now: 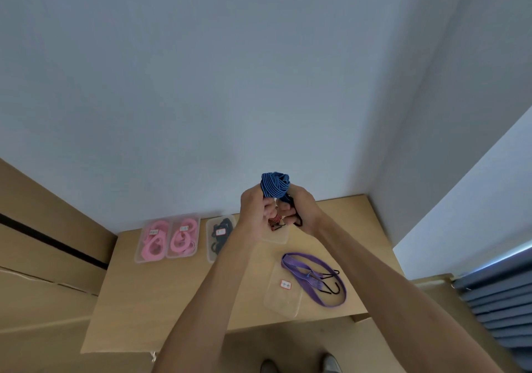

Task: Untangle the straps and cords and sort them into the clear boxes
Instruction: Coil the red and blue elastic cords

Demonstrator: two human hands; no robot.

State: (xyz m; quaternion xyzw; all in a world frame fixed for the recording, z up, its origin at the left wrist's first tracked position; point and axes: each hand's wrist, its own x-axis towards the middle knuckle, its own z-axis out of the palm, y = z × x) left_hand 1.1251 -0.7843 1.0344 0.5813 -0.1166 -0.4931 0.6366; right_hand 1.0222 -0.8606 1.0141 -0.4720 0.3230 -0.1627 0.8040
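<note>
A: What writing can be read?

B: None. Small white labels with red borders sit on the clear boxes, but their characters are too small to make out. One lies on the lid of the clear box nearest the viewer (283, 292); others lie on the two boxes of pink cords (167, 237) and on the box of black cords (220, 235).

A: Materials and shapes?

B: The wooden table (178, 292) is pale and smooth. The boxes are shallow, translucent plastic, with rounded corners. The blue striped strap (275, 185) is a flat woven band, dark blue with light blue lines, wound into a loose knot. The purple strap (315, 279) is a flat band in a long loop with black wire hooks at its middle.

A: Where is the blue strap relative to the grip?

B: Both hands are raised above the far edge of the table. The left hand (254, 214) and the right hand (300, 212) have fingers curled round the lower part of the blue strap, whose knot stands up above the knuckles. A thin black cord runs through the right hand. An orange-and-black cord (275, 220) hangs between the palms, over a fourth clear box (277, 237) at the table's far edge.

A: And the purple strap?

B: On the table, just right of the nearest box, partly overlapping it.
</note>
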